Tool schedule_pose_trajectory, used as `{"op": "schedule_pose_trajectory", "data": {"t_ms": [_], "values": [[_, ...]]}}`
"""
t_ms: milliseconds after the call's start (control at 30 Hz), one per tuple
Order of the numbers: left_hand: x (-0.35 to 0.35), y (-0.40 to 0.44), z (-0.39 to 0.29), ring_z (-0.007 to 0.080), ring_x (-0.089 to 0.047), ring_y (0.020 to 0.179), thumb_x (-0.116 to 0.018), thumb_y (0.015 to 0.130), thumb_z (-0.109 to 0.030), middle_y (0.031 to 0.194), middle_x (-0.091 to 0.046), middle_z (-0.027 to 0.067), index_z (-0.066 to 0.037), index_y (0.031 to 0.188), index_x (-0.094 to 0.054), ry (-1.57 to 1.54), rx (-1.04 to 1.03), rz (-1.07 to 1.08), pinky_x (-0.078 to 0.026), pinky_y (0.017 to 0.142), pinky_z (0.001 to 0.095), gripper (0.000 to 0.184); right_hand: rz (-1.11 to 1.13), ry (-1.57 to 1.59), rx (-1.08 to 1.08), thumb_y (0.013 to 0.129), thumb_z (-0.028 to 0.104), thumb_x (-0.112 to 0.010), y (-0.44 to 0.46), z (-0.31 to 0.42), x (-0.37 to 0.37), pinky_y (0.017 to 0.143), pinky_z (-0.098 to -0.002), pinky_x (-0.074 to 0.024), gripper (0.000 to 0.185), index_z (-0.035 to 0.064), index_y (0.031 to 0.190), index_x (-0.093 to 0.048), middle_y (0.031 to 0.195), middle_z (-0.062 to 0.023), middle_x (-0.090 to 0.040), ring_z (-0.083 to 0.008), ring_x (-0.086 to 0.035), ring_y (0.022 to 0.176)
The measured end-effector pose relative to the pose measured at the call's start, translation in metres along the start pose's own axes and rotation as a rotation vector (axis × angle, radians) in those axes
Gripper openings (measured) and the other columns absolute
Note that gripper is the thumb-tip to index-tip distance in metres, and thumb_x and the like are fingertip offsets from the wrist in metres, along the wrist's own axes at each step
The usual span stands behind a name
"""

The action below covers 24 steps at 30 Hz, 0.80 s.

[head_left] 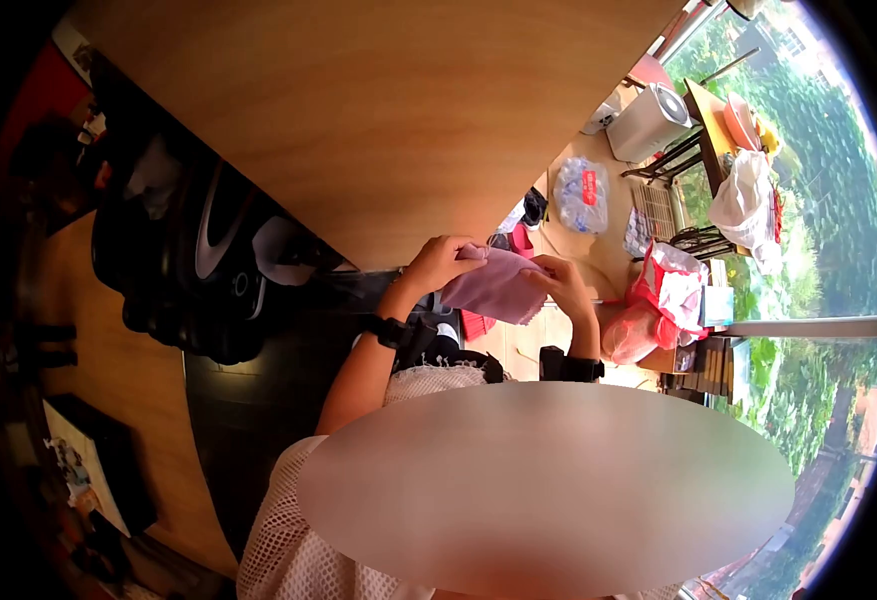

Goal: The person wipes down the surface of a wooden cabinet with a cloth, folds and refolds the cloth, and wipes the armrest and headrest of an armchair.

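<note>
A small mauve-purple cloth (498,288) with a frayed-looking lower edge is stretched between my two hands. My left hand (440,264) pinches its upper left corner, fingers closed on the fabric. At the cloth's right edge, my right hand (564,284) also grips it between thumb and fingers. A black band circles each wrist. Both hands are near the corner of a wooden panel (398,120), above the floor.
A black massage-chair-like seat (188,260) stands left. Right are a bag of bottles (582,195), a white appliance (648,123), a table (703,125), red plastic bags (633,333) and stacked books (708,368) beside tall windows. A red brush (476,324) lies below the cloth.
</note>
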<state>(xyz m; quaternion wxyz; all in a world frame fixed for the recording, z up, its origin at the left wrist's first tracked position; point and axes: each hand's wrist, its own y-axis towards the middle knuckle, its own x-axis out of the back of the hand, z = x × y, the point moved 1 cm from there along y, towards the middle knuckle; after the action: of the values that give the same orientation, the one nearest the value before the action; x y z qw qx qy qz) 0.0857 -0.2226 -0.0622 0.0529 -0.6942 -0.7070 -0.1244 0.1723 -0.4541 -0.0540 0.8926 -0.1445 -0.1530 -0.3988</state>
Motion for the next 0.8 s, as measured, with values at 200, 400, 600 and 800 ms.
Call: {"op": "schedule_pose_trajectory", "data": {"t_ms": [200,400,600,800], "values": [[-0.007,0.001,-0.006,0.0204,-0.059,0.077,-0.070,0.076,-0.008,0.090,-0.062,0.0096,-0.002,0.096,-0.068,0.222,-0.088,-0.178,-0.048,0.069,0.0296,0.021,-0.043,0.022,0.053,0.080,0.010,-0.066,-0.002,-0.017,-0.002,0.067,-0.0276,-0.0478,0.023,-0.0026,0.099,-0.063,0.077,-0.0078,-0.064,-0.0127,-0.060,0.072],[-0.004,-0.002,-0.020,0.0235,-0.062,0.075,-0.072,0.074,-0.011,0.089,-0.064,0.0106,-0.005,0.099,-0.067,0.187,0.010,-0.166,-0.049,0.068,0.0317,0.026,-0.117,-0.121,0.073,0.079,0.010,-0.066,-0.002,-0.023,-0.010,0.068,-0.0282,-0.0485,0.027,-0.0024,0.102,-0.062,0.081,-0.0104,-0.065,-0.0139,-0.060,0.072],[-0.005,-0.002,-0.008,0.0211,-0.064,0.075,-0.072,0.073,-0.008,0.085,-0.066,0.0105,-0.004,0.099,-0.063,0.159,-0.037,-0.280,-0.051,0.069,0.0303,0.028,-0.090,-0.048,0.116,0.078,0.008,-0.066,-0.002,-0.032,-0.008,0.068,-0.0281,-0.0482,0.027,-0.0013,0.103,-0.062,0.083,-0.0115,-0.065,-0.0157,-0.060,0.072],[-0.003,-0.001,-0.008,0.0205,-0.065,0.076,-0.072,0.074,-0.007,0.086,-0.067,0.0096,-0.005,0.099,-0.062,0.157,-0.036,-0.230,-0.051,0.068,0.0300,0.027,-0.139,-0.091,0.152,0.077,0.006,-0.064,0.003,-0.033,-0.006,0.069,-0.0288,-0.0479,0.026,-0.0005,0.102,-0.063,0.083,-0.0113,-0.065,-0.0170,-0.061,0.074]]}}
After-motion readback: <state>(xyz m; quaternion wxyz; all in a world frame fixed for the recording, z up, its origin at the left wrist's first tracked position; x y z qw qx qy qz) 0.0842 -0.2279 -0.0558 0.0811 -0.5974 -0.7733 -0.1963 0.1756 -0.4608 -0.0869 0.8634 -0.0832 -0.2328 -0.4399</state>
